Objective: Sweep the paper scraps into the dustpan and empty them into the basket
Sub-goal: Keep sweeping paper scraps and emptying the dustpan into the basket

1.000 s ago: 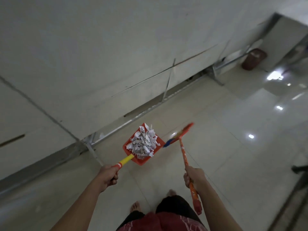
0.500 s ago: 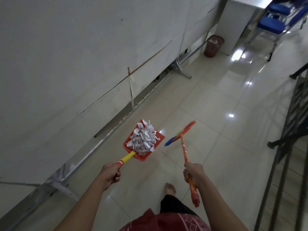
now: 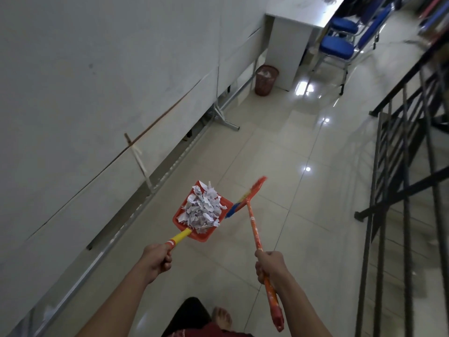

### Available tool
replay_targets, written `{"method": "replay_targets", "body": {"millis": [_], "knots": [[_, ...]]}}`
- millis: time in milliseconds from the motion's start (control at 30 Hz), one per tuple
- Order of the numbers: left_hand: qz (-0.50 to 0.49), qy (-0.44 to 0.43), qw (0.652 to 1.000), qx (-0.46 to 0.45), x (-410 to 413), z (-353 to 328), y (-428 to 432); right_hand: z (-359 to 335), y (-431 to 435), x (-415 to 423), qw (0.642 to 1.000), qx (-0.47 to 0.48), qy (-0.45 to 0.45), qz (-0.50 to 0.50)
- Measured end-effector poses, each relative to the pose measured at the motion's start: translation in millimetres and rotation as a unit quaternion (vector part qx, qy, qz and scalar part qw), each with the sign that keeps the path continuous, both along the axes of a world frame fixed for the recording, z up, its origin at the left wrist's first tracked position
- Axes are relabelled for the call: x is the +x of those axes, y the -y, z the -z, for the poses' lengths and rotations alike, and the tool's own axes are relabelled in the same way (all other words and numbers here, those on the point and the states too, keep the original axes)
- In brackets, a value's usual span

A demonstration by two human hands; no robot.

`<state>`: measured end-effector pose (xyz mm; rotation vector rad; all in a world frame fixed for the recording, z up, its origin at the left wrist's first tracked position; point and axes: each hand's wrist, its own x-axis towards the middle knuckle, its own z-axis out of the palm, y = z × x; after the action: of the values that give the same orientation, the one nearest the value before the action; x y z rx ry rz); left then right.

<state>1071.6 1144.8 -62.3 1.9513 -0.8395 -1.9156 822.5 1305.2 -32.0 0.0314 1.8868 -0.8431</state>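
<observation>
We are in the carry stage: the sweeping looks done, and what has changed is our heading. A second ago the basket (image 3: 266, 80) was a small shape at the far right of the view. Half a second ago it had swung nearer the middle. Now it lies ahead of us along the wall (image 3: 97, 93), standing on the floor (image 3: 291, 190) just beside the white desk (image 3: 291, 32), with what looks like white paper already in it. The blue chairs (image 3: 337, 47) and the dark railing (image 3: 401, 166) on our right have also come further into view, and one bare foot (image 3: 221, 317) is forward. We judge that we are walking toward the basket, which is still well apart from the load.

The load itself has not shifted. The paper scraps (image 3: 202, 209) sit heaped in the red dustpan (image 3: 206, 235), which is held off the floor and roughly level. A few pieces hang over its near and far lips, as they did before.

Our left hand (image 3: 156, 260) is closed round the end of the dustpan's yellow handle. Our right hand (image 3: 268, 263) grips the orange broom (image 3: 254, 227) partway along its stick. The broom head is lifted clear of the floor and lies just beside the dustpan's right edge, the same pairing as in both earlier views.

What remains is to close the distance and tip the pan over the basket's mouth. The overhanging scraps could drop if the pan tilts on the way.
</observation>
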Motion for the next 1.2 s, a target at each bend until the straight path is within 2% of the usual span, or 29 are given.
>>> {"method": "replay_targets", "body": {"millis": [600,800,967,1200], "knots": [[0.095,-0.056,0.994,-0.01,-149.5,0.9,205.5,-2.2,166.6,-102.6,0.994,-0.01,-0.022,0.104],[0.138,-0.048,0.989,-0.024,-203.0,-2.9,267.5,3.7,212.0,-138.3,0.99,-0.009,-0.022,0.139],[0.151,-0.048,0.987,-0.021,-258.9,2.8,301.4,10.8,238.0,-182.6,0.988,-0.006,-0.032,0.154],[0.174,-0.038,0.984,-0.011,-370.5,16.1,347.9,21.7,281.5,-288.0,0.983,-0.011,-0.034,0.181]]}}
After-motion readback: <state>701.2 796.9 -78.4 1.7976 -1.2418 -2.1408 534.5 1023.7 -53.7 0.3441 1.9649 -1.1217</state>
